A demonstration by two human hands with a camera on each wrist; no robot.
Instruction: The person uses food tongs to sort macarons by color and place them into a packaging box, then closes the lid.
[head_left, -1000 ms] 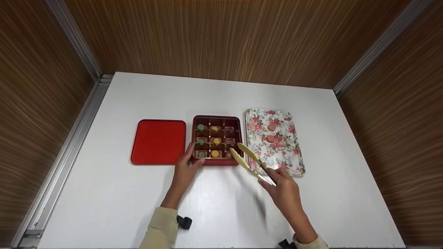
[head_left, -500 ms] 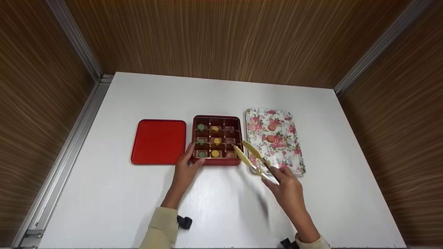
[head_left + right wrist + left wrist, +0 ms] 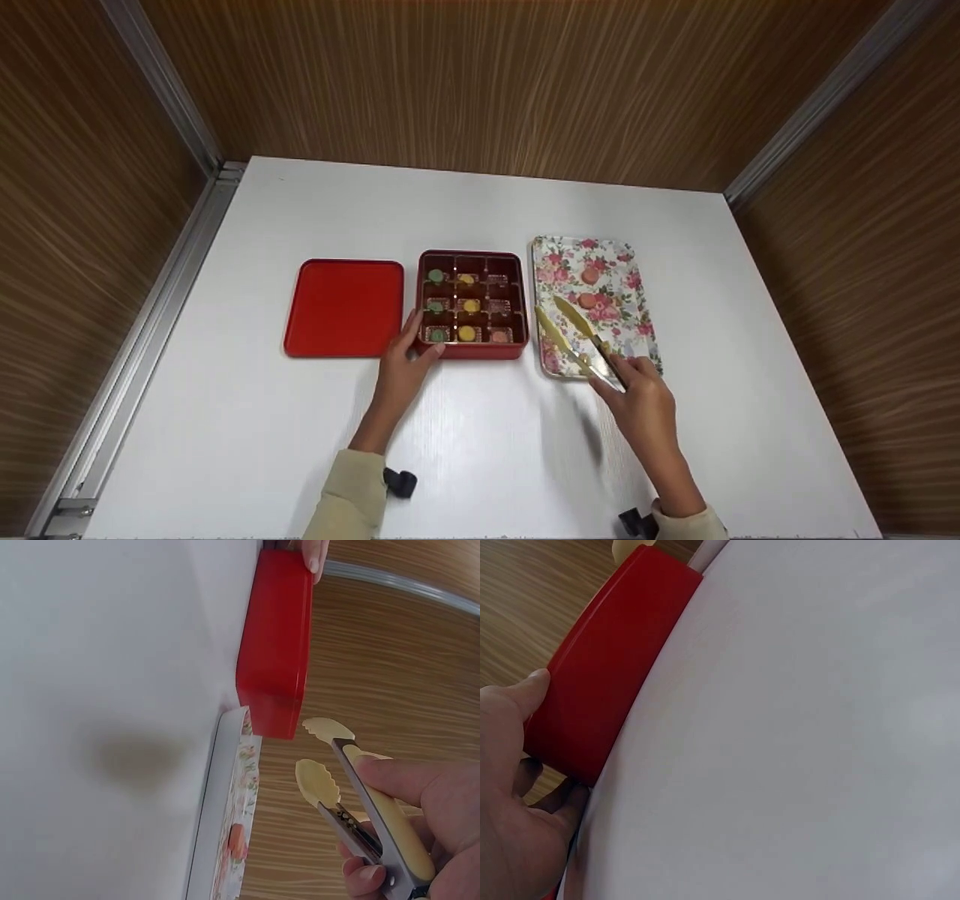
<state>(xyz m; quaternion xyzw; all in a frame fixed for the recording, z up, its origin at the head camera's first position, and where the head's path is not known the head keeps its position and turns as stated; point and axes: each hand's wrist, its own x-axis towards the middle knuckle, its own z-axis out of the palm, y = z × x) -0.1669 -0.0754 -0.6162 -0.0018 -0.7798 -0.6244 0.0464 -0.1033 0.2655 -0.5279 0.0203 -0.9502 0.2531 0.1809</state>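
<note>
At its near left corner, a red partitioned box (image 3: 480,351) is held by my left hand (image 3: 403,375), thumb at the rim and fingers down the side. Green macarons (image 3: 438,335) fill its left column and yellow macarons (image 3: 466,333) its middle one; a pink macaron (image 3: 500,336) sits in the near right compartment. My right hand (image 3: 643,405) grips tongs (image 3: 557,335) with pale yellow scalloped tips. Spread apart with nothing between them, those tips hang over the floral tray (image 3: 551,289), near two pink macarons (image 3: 586,301) lying on it.
A red lid (image 3: 345,307) lies on the white table (image 3: 465,465) left of the box. Wood-grain panels (image 3: 480,90) enclose the back and sides. The tray stands close to the box's right side.
The right hand has drawn the tongs rightward from the box's near right compartment to over the tray, uncovering the pink macaron there. The left hand and box have stayed put.
</note>
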